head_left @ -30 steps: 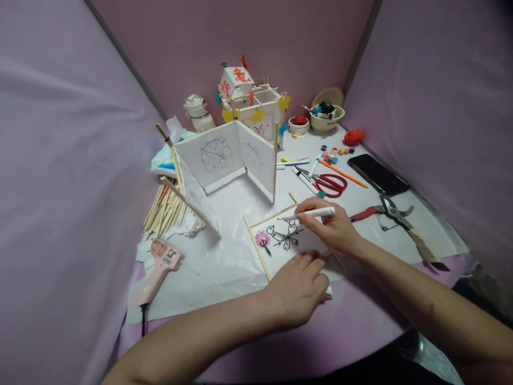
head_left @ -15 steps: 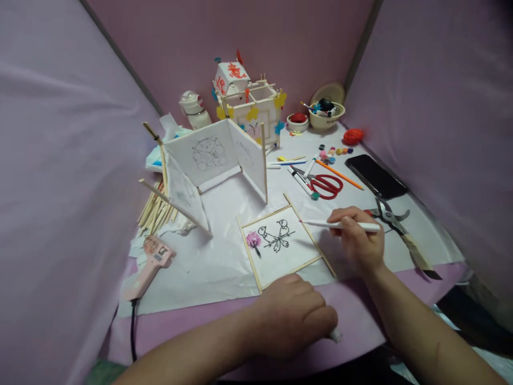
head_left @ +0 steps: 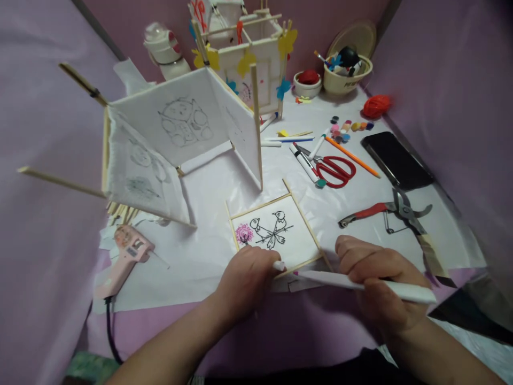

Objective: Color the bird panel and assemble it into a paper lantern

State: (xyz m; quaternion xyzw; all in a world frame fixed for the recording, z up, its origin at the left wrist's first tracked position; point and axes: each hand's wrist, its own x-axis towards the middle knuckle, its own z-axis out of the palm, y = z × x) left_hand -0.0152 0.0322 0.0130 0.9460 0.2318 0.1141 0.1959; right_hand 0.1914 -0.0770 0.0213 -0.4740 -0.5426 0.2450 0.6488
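Observation:
My right hand (head_left: 385, 283) is closed round a white marker pen (head_left: 332, 279) with a pink tip, which points left. My left hand (head_left: 248, 275) is closed on a small white marker cap (head_left: 279, 265), whose end pokes out toward the pen tip, a short gap apart. Beneath both lies a drawing panel (head_left: 300, 243), white and edged with thin wooden sticks. It carries two birds on a branch in black line and a pink flower (head_left: 244, 233); my left hand covers the panel's lower left corner.
Left stands a stick frame (head_left: 184, 120) with drawn panels, beside a pink glue gun (head_left: 130, 251). Behind are a decorated stick box (head_left: 256, 80) and a bottle (head_left: 164, 51). Rightward lie red-handled scissors (head_left: 336, 171), an orange pencil (head_left: 352, 156), a phone (head_left: 396, 159) and pruning shears (head_left: 406, 214).
My left hand has moved up and left onto the panel's lower edge, bringing the cap upward. My right hand has come down, with the pen tip now near the cap. The view has shifted closer.

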